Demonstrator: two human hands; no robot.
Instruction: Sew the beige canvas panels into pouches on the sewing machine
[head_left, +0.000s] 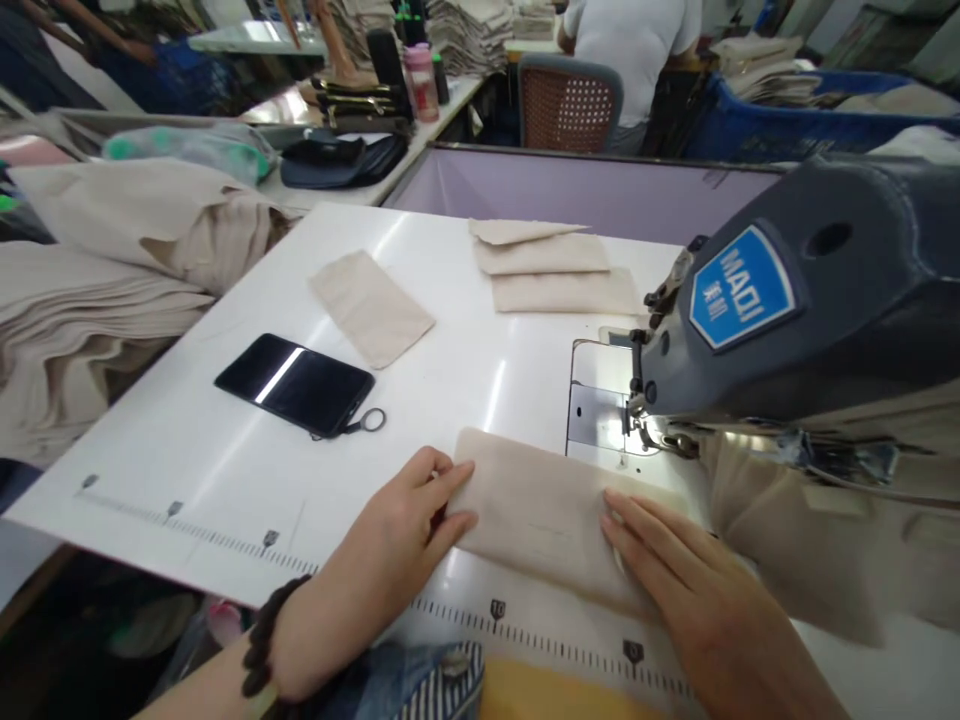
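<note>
A folded beige fabric piece lies on the white sewing table in front of the machine's needle area. My left hand pinches its left edge between thumb and fingers. On the fabric's right part rests my right hand, its fingers stretched out flat and its thumb hidden. Just beyond the cloth is the presser foot of the dark grey sewing machine, apart from the fabric. More beige pieces hang together at the right, behind the machine arm.
A black phone with a ring strap and a single beige piece lie left of centre. Several folded pieces sit at the back. Stacked fabric borders the table's left edge. A person in white sits beyond.
</note>
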